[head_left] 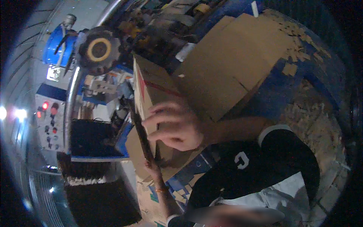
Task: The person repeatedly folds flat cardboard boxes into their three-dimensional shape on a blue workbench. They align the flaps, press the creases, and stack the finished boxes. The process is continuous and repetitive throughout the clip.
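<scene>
At the left of the frame stands a control panel (pixel 49 130) with a lit red lamp (pixel 45 105); toward the upper left is a dark wheel (pixel 99 51) with a yellow ring. The board (pixel 160 81), brown with red marks, stands steeply tilted just left of centre. Low at centre-left, the left hand (pixel 152 169) is at its lower end; its fingers are partly hidden, so I cannot tell how firmly it grips. At the centre, the right hand (pixel 176 128) lies across the board, fingers bent and parted toward its edge; blur hides whether they press or merely rest.

Handling it well, I judge, means supporting the lower end from below and steadying the upper part with flat fingers, so the board does not bow or crease. Its corner should clear the big sheet (pixel 227 64) at upper right, and the scraps (pixel 297 49) beyond are best left out of the way
</scene>
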The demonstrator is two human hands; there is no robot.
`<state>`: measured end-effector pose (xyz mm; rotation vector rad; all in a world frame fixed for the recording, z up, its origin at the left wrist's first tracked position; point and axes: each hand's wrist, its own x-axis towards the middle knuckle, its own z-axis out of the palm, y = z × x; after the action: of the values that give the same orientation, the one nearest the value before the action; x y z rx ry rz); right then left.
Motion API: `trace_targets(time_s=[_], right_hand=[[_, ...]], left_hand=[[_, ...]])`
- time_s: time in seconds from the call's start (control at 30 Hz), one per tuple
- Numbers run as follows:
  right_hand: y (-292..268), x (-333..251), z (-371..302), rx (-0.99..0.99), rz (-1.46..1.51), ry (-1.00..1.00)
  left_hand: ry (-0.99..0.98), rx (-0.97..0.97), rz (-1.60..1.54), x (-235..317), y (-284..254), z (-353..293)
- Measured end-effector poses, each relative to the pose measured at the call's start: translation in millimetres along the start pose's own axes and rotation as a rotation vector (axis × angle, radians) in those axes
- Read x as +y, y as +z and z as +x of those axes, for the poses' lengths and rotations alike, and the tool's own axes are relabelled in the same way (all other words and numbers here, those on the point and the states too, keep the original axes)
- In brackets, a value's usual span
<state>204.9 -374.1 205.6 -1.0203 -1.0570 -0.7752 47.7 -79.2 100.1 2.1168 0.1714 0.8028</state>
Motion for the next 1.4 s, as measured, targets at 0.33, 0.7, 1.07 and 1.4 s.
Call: trace_targets(time_s=[0.33, 0.7, 1.07, 1.4], right_hand=[[52.1, -6.0, 10.6, -0.089, -0.061, -0.162], [-28.7, 0.5, -13.0, -0.386, -0.500, -0.146], [-152.1, 37.7, -77.5, -0.927, -1.225, 0.256], [-142.8, 63.3, -43.7, -1.307, -0.917, 0.562]], left_hand=[[-0.111, 0.114, -0.015, 17.3, -3.0, -11.5], [0.062, -0.035, 0.069, 20.8, 14.7, 3.0], [0.161, -0.401, 0.695, 53.4, 39.6, 7.7], [0.139, -0.567, 0.732, 59.2, 35.2, 21.5]])
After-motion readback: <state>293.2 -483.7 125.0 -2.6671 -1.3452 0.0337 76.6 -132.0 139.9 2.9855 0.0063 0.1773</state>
